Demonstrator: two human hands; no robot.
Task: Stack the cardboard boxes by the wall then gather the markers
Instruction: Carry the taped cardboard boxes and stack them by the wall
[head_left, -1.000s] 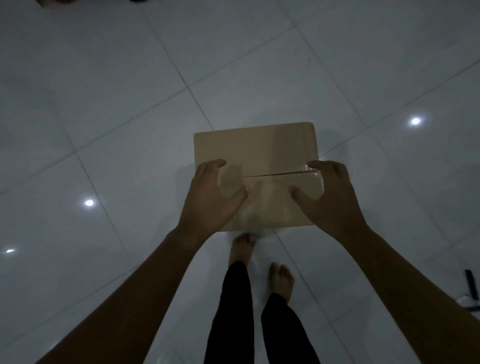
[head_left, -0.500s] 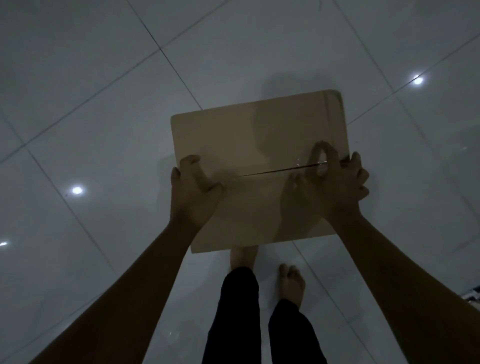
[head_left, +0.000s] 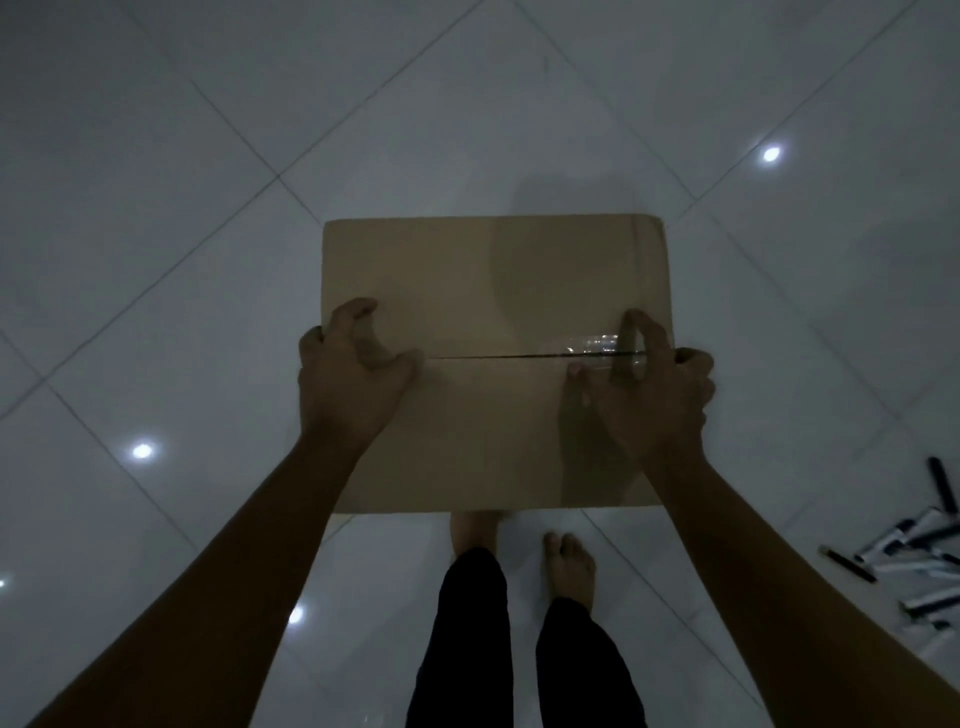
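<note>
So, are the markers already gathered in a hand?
No, the markers lie scattered on the floor while both hands hold the box.

Glossy white tiled floor (dim)

This looks like an indoor room, most likely in a home. The floor is laid in large glossy pale tiles with thin grout lines, and small ceiling lights mirror in it. The person stands on it with bare feet. Markers lie scattered near the right edge of the floor.
</note>
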